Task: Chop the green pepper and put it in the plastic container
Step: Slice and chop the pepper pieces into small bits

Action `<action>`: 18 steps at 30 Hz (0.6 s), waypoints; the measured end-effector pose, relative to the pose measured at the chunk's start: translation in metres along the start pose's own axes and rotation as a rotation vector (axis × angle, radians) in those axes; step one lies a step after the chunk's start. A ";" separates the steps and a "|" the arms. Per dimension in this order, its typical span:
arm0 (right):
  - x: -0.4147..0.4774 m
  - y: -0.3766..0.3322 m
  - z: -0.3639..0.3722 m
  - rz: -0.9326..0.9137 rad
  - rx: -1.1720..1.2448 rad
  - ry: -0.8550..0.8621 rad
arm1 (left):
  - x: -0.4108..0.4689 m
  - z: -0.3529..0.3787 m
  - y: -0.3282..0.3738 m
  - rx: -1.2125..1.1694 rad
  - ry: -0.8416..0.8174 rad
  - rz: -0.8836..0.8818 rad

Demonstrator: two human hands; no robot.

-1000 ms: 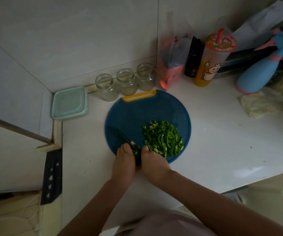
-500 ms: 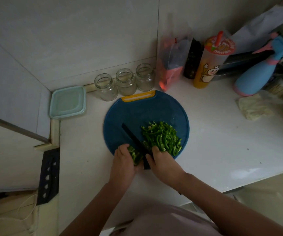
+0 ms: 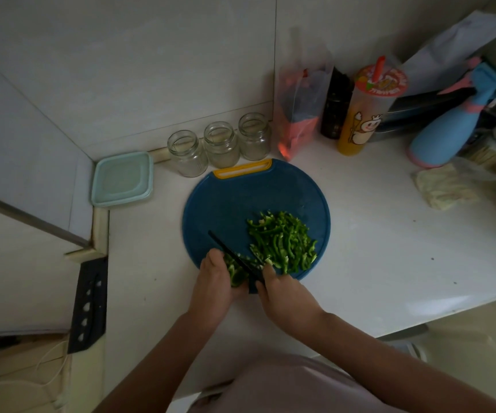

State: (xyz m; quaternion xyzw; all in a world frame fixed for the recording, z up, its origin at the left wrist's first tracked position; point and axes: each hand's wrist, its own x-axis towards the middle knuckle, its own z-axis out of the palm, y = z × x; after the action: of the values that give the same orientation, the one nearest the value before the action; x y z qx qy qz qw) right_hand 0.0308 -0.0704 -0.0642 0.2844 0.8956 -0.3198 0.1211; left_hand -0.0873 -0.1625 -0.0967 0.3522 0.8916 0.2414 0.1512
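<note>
A white counter (image 3: 390, 248) is seen from above, and a round blue cutting board (image 3: 235, 201), with a yellow handle slot at its far edge, is laid flat on it. A pale green plastic container (image 3: 121, 180) is set to the far left of the board, apart from it, in the corner of the walls. A heap of chopped green pepper (image 3: 282, 239) is spread over the near right part of the board. Three glass jars (image 3: 221, 144) are lined up along the wall just beyond the board. The right hand (image 3: 285, 293) is closed round the handle of a black knife (image 3: 232, 256), whose blade is angled toward the far left, just left of the heap. The left hand (image 3: 215, 281) is curled over an uncut piece of green pepper (image 3: 236, 274) at the near edge of the board, just left of the blade.
</note>
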 end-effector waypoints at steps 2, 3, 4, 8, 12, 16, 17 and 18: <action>-0.002 -0.002 0.002 0.007 -0.021 -0.005 | 0.000 0.000 0.000 0.008 -0.003 0.005; -0.002 -0.002 0.003 0.010 -0.021 -0.008 | 0.000 0.001 0.000 0.011 0.003 0.015; -0.002 -0.003 0.004 0.012 -0.019 -0.013 | 0.000 0.002 -0.001 0.013 0.007 0.027; 0.004 -0.001 0.001 0.021 0.028 -0.045 | 0.003 0.003 -0.002 0.049 -0.004 0.058; 0.013 -0.003 -0.002 0.029 0.114 -0.089 | 0.006 0.007 -0.008 0.108 -0.006 0.104; 0.035 -0.032 -0.004 0.076 0.076 -0.078 | 0.009 0.005 -0.008 0.140 0.028 0.074; 0.040 -0.038 -0.005 0.091 0.066 -0.074 | 0.011 0.004 -0.009 0.112 0.011 0.055; 0.044 -0.042 -0.005 0.103 0.061 -0.068 | 0.011 0.004 -0.010 0.084 -0.003 0.045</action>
State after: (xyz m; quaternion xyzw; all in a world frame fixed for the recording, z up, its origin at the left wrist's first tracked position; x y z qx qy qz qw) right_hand -0.0300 -0.0746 -0.0565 0.3227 0.8650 -0.3499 0.1591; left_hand -0.0991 -0.1597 -0.1065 0.3784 0.8926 0.2065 0.1322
